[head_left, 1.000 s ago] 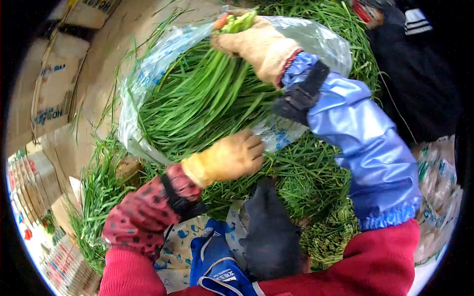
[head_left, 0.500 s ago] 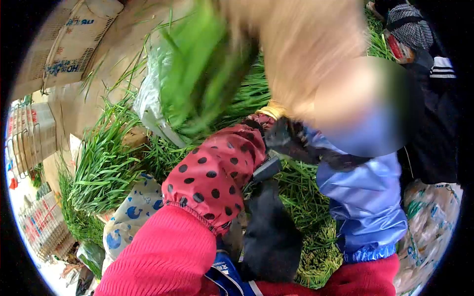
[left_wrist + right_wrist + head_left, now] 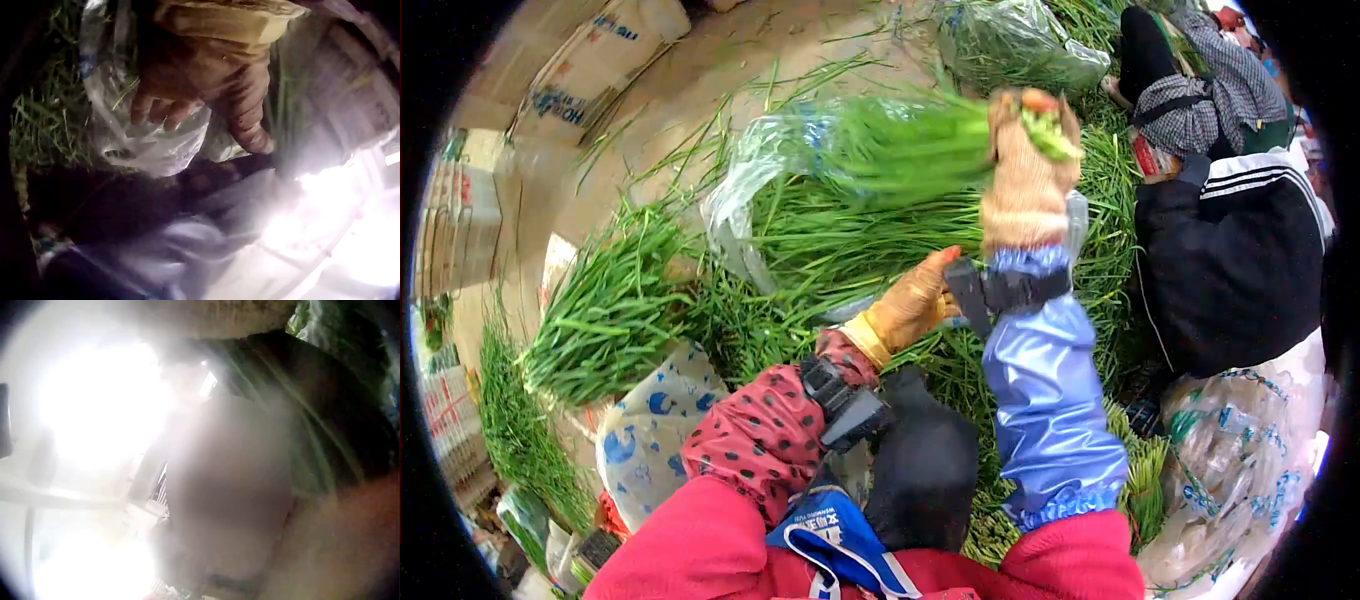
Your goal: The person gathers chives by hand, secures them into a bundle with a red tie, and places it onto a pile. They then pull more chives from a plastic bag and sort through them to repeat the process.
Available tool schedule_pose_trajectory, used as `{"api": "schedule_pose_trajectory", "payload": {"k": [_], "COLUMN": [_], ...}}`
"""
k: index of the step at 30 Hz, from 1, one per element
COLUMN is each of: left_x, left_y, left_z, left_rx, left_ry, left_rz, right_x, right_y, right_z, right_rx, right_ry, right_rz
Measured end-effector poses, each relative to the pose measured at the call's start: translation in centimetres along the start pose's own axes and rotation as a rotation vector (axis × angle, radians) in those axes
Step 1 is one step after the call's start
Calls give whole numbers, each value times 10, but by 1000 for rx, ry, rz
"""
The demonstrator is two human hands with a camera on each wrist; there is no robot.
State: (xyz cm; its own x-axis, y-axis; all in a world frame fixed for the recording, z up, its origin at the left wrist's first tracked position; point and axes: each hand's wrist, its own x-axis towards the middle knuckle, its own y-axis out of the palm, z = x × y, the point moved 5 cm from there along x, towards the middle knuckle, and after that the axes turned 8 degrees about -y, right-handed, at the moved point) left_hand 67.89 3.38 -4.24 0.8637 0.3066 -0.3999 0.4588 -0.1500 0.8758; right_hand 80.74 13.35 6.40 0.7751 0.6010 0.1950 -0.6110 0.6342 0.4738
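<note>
In the head view my right hand (image 3: 1032,170), in a tan knit glove, grips a bunch of long green chive-like leaves (image 3: 900,145) by its pale stalk ends. The leaves stretch out to the left, blurred, over a clear plastic bag (image 3: 735,215) laid open on its side. More greens (image 3: 850,225) lie inside that bag. My left hand (image 3: 910,300), in a yellow-brown rubber glove, is at the bag's near edge with its fingers loosely extended and nothing gripped. The left wrist view shows the fingertips (image 3: 178,115) of that hand over the crumpled clear plastic.
A pile of greens (image 3: 615,310) lies at left, near printed boxes (image 3: 590,80). Another filled plastic bag (image 3: 1020,50) stands at the back. On the right are a person in a black jacket (image 3: 1230,260) and a heap of clear plastic bags (image 3: 1230,460).
The bunch in my right hand was over the bag, swung up close to the camera, and is now back above the bag, leaves pointing left. My left hand turned from palm down to thumb up.
</note>
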Motion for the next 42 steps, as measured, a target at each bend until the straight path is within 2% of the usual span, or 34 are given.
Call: {"api": "schedule_pose_trajectory", "payload": {"k": [2, 4, 5, 6, 8, 9, 10, 12, 13, 14, 15, 16, 17, 18, 20, 21, 22, 24, 25, 26, 27, 28, 29, 31, 32, 33, 35, 36, 37, 39, 42], "left_x": [-18, -35, -47, -58, -64, -68, -77, -79, -80, -77, -85, -93, -103, -115, -135, -133, -133, -136, -137, -137, -138, -138, -134, -124, -122, -121, -119, -116, -114, -99, -78], "left_y": [0, 24, 39, 49, 47, 47, 55, 58, 54, 41, 43, 44, 46, 52, 70, 68, 73, 89, 96, 97, 105, 107, 98, 70, 55, 39, -1, -20, -38, -66, -112], "left_z": [5, -9, -17, -25, -27, -28, -31, -37, -41, -43, -52, -63, -75, -88, -107, -113, -120, -135, -140, -147, -156, -162, -167, -176, -181, -185, -183, -179, -174, -181, -191], "left_rx": [-86, -160, -282, -276, -469, -573, -534, -526, -477, -520, -495, -465, -408, -219, 119, 204, 329, 655, 727, 803, 1020, 1236, 1242, 1247, 1308, 1370, 1137, 1026, 910, 1049, 1257], "left_ry": [26, 113, 187, 275, 335, 301, 253, 224, 285, 268, 295, 324, 378, 462, 568, 464, 554, 734, 795, 799, 879, 953, 943, 920, 961, 1003, 876, 784, 698, 688, 661], "left_rz": [111, 270, 259, 271, 184, 158, 295, 443, 410, 312, 368, 423, 317, 259, 118, 107, 40, -92, -84, -161, -211, -267, -248, -215, -229, -241, -229, -213, -206, -208, -210], "right_x": [-40, -83, -107, -127, -152, -158, -165, -179, -174, -171, -170, -160, -150, -139, -110, -105, -103, -94, -85, -83, -81, -80, -81, -74, -76, -78, -78, -84, -94, -89, -88], "right_y": [-13, -24, -30, -34, -34, -29, -22, -17, -19, -22, -26, -35, -44, -53, -71, -51, -24, 19, 43, 69, 95, 111, 125, 133, 130, 125, 113, 106, 103, 100, 104], "right_z": [21, 56, 67, 82, 114, 128, 143, 162, 169, 176, 184, 188, 192, 197, 181, 183, 184, 157, 145, 145, 145, 142, 140, 111, 92, 59, 14, 4, 3, -13, -21], "right_rx": [-113, -342, -305, -228, -161, -61, 45, -5, -44, -89, -138, -330, -530, -717, -691, -669, -648, -552, -581, -513, -446, -331, -212, -536, -677, -529, -758, -966, -1224, -1184, -1115], "right_ry": [-95, -78, -69, -46, -151, -182, -199, -333, -129, 85, 287, 278, 255, 224, 604, 457, 313, 291, 246, 260, 278, 54, -171, -337, 55, 52, -125, -132, -500, -370, -300], "right_rz": [74, 188, 132, 128, 341, 469, 599, 704, 727, 738, 739, 832, 936, 1045, 809, 866, 917, 1001, 1053, 1081, 1109, 1167, 1206, 1346, 1231, 1243, 1398, 1476, 1712, 1643, 1581]}}
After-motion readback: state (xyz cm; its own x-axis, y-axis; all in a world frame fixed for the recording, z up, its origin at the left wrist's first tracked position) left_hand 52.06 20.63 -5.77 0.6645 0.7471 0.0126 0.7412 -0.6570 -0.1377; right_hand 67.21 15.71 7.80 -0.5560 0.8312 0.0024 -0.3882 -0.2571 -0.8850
